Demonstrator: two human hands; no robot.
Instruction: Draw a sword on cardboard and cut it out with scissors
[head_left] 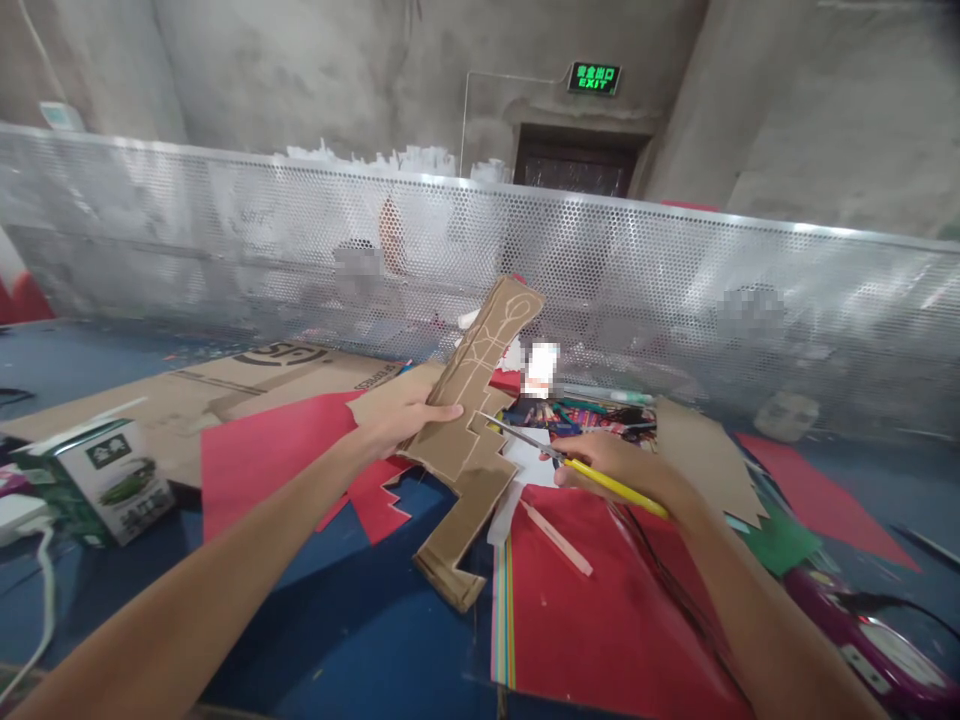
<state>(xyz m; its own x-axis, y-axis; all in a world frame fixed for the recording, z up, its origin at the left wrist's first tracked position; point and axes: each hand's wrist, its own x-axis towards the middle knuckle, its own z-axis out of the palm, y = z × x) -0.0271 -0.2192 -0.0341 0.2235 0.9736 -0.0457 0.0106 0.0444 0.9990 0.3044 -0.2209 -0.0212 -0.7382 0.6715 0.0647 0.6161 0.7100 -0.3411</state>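
Note:
My left hand (pixel 401 418) is closed on a piece of brown cardboard (pixel 457 445), thumb on its face. White outlines run up the cardboard's tall upper part, and stepped cuts mark its right edge. A narrower strip of it hangs down toward the table. In my right hand (pixel 600 462) is a pair of scissors (pixel 611 487) with yellow handles. The scissor blades point left and reach the stepped edge of the cardboard. Whether the blades are touching it I cannot tell for certain. Part of the right hand's fingers is hidden behind the handles.
Red paper (pixel 277 450) and a large cardboard sheet (pixel 187 395) lie on the left, by a green-white box (pixel 101 485). A pink marker (pixel 559 540) rests on a red-topped paper stack (pixel 600 620). Markers (pixel 592 415) lie behind, before a perforated metal screen (pixel 247 230). A purple device (pixel 877 640) sits right.

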